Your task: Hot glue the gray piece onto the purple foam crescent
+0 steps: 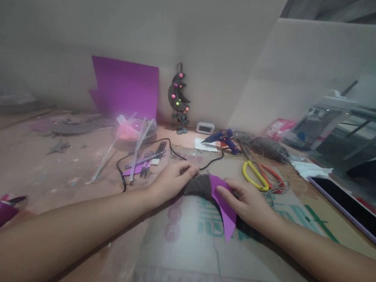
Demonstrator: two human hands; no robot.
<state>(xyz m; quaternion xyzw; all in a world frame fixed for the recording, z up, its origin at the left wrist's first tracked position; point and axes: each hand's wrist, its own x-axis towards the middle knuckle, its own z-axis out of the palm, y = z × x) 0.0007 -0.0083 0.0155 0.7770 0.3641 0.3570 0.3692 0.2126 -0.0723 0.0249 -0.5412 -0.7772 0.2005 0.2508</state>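
Near the middle, a crescent shape shows a grey yarn-wrapped part on its left and a bare purple part tapering to a point toward me. Whether the purple is a separate sheet lying over the wrapped part, I cannot tell. My left hand is closed in a pinch at the wrapped end. On the purple part, my right hand has its thumb on top, with the other fingers behind and partly hidden. A loose thread lies on the printed work surface below.
Yellow-and-red-handled scissors, grey yarn and a phone lie to the right. A blue glue gun stands behind, its cord running left past glue sticks. A decorated crescent and purple sheet are against the wall.
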